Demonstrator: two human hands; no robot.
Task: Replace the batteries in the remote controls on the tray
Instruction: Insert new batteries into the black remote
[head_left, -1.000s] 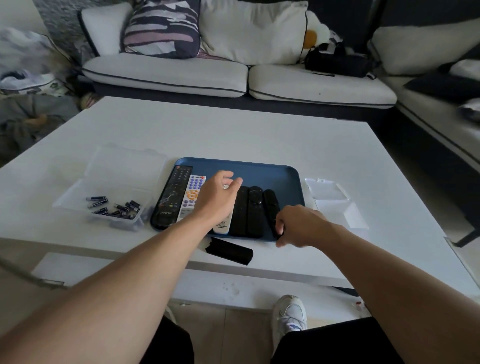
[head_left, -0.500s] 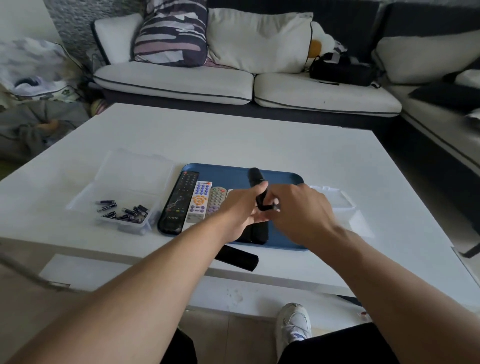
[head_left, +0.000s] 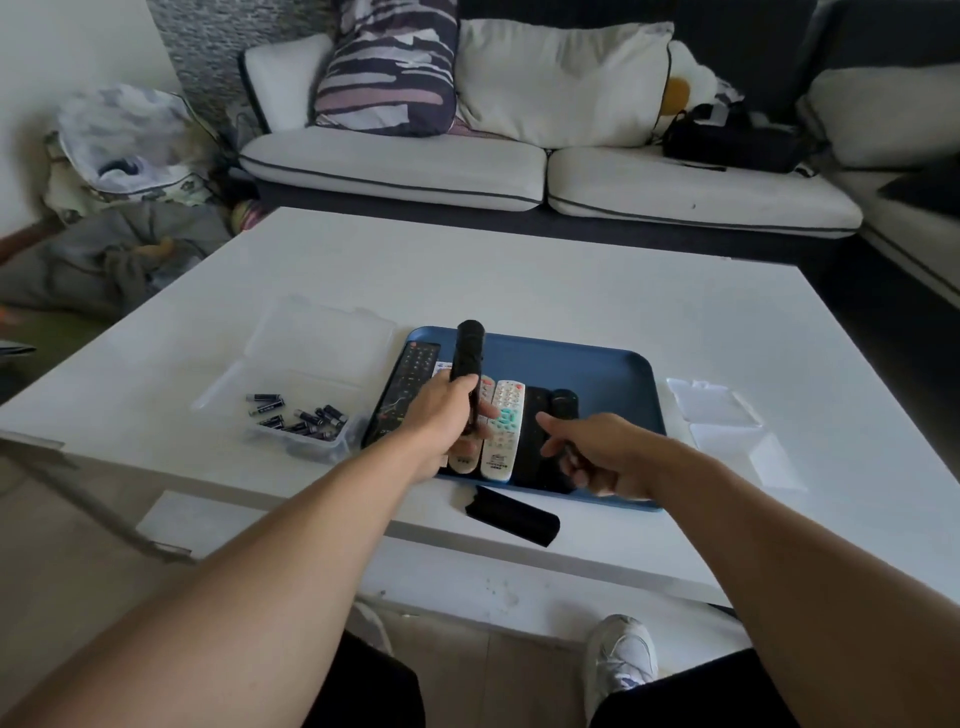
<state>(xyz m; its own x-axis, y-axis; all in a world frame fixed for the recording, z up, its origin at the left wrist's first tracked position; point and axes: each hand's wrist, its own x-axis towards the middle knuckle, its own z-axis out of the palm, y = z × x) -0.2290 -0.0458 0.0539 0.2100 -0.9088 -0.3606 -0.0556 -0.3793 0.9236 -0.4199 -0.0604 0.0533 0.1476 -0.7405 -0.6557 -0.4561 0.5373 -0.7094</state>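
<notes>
1. We have the slim black remote (head_left: 467, 358) in our left hand (head_left: 441, 421), lifted above the left half of the blue tray (head_left: 597, 364), top end pointing away from us; fingers wrapped round its lower body.
2. Right hand (head_left: 608, 454) sits over the tray's near right part, fingers curled round something small and dark, probably the battery cover. We cannot tell for sure.
3. The other remotes lie side by side on the tray. A loose black cover (head_left: 514, 514) lies on the tabletop (head_left: 519, 280) just in front of the tray.
4. Step: battery bay likely open on this remote.
5. Next: park the cover, pull old cells, fetch new ones from the clear box (head_left: 306, 415) left of the tray.
</notes>
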